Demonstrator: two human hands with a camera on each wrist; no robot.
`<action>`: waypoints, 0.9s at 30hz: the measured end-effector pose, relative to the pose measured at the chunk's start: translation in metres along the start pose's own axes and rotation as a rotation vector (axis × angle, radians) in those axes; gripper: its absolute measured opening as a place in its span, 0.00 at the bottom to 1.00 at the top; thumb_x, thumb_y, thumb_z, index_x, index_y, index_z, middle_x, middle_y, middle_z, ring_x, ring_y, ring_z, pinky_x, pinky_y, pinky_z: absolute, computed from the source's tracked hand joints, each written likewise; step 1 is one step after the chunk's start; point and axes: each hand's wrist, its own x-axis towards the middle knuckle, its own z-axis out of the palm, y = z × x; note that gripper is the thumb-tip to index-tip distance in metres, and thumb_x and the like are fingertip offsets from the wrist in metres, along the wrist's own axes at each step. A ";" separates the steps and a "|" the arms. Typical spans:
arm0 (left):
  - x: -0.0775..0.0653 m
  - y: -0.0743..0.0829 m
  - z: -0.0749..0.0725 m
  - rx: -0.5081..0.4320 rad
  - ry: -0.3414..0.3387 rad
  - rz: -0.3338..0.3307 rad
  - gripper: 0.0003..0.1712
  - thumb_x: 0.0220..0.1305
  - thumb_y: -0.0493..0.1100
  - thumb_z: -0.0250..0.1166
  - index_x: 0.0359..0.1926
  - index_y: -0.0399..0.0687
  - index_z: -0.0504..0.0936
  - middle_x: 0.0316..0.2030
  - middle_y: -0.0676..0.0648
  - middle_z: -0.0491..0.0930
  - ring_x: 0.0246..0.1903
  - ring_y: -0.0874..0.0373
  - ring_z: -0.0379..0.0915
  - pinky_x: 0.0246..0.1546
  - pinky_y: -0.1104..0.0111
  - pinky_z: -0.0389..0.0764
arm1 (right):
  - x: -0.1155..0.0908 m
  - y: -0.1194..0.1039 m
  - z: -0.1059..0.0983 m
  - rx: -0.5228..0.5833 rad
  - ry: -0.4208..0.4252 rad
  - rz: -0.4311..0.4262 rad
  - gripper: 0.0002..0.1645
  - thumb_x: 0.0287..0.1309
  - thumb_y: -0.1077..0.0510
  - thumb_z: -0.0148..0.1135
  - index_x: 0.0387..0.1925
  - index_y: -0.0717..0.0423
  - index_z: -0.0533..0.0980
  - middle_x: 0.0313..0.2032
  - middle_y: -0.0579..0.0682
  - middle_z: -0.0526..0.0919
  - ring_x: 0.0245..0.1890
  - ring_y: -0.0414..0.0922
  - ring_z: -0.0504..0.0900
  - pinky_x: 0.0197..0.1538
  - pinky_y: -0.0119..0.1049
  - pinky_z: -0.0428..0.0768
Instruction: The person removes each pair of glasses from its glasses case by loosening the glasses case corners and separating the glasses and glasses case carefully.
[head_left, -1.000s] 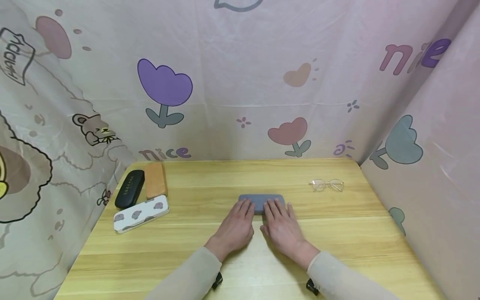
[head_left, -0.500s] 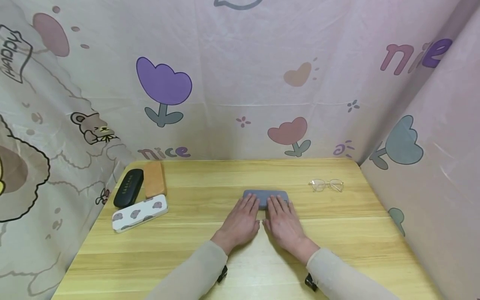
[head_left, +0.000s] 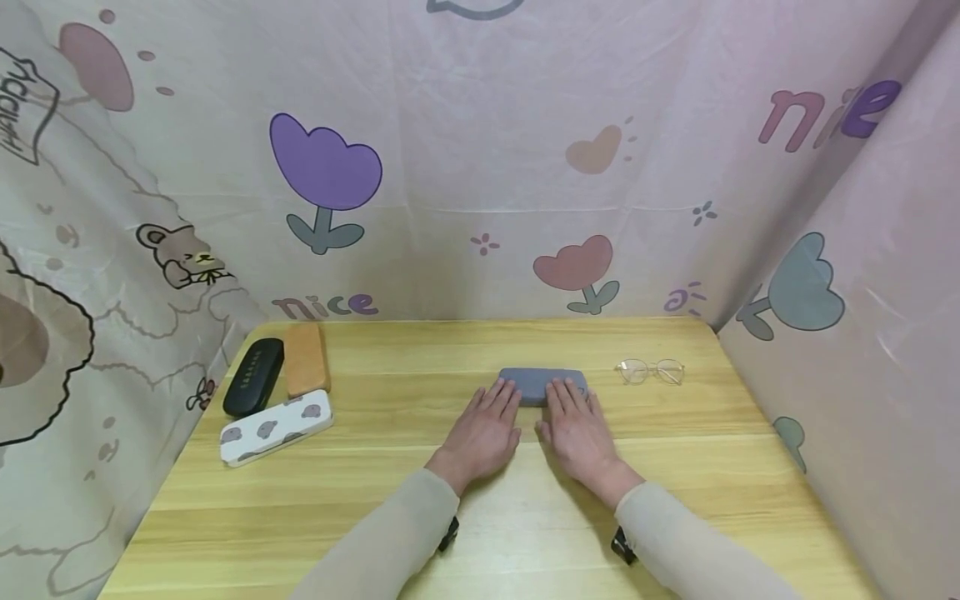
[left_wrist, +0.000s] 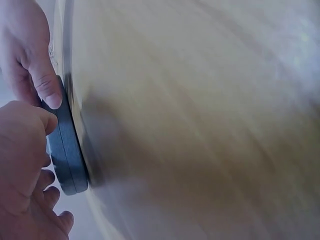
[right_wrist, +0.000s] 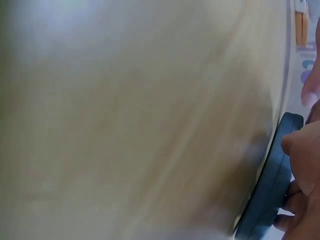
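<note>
A blue-grey glasses case (head_left: 534,382) lies closed on the table, its long side across my front, at mid-table in the head view. My left hand (head_left: 480,440) rests straight fingertips on the top near its left end. Similarly, my right hand (head_left: 583,437) lays straight fingers over the right part of the lid. Seen from the left wrist, the case (left_wrist: 70,160) shows its front edge and seam, with both thumbs close by. In the right wrist view the same case (right_wrist: 267,190) is partly covered by the right hand.
Wire-framed glasses (head_left: 636,372) lie to the right of the blue-grey case. At the far left sit a black case (head_left: 255,379), an orange-brown case (head_left: 306,362) and a white bear-patterned case (head_left: 277,428), close together. A printed curtain (head_left: 450,150) surrounds the wooden table (head_left: 405,358).
The blue-grey case has slid away from me and somewhat to the right, with both hands moving along on it. The glasses and the other cases stay put.
</note>
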 end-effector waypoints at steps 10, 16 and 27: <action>-0.003 -0.006 0.002 -0.042 -0.004 -0.021 0.38 0.84 0.57 0.44 0.83 0.42 0.54 0.84 0.43 0.49 0.84 0.48 0.42 0.83 0.52 0.48 | 0.019 0.025 -0.002 0.043 -0.020 0.036 0.43 0.78 0.41 0.54 0.79 0.66 0.59 0.78 0.63 0.63 0.80 0.63 0.59 0.77 0.66 0.59; -0.008 -0.011 0.001 -0.074 -0.006 -0.044 0.37 0.84 0.56 0.43 0.83 0.41 0.55 0.84 0.42 0.50 0.84 0.47 0.41 0.83 0.52 0.46 | 0.037 0.043 -0.004 0.065 -0.027 0.005 0.43 0.78 0.43 0.54 0.78 0.67 0.60 0.78 0.65 0.63 0.80 0.64 0.59 0.78 0.65 0.59; -0.016 -0.017 -0.001 -0.079 -0.002 -0.053 0.37 0.84 0.56 0.45 0.83 0.41 0.56 0.84 0.43 0.52 0.84 0.47 0.42 0.83 0.52 0.47 | 0.063 0.060 -0.003 0.115 -0.072 0.002 0.43 0.80 0.45 0.52 0.80 0.69 0.56 0.80 0.67 0.58 0.81 0.65 0.55 0.80 0.64 0.54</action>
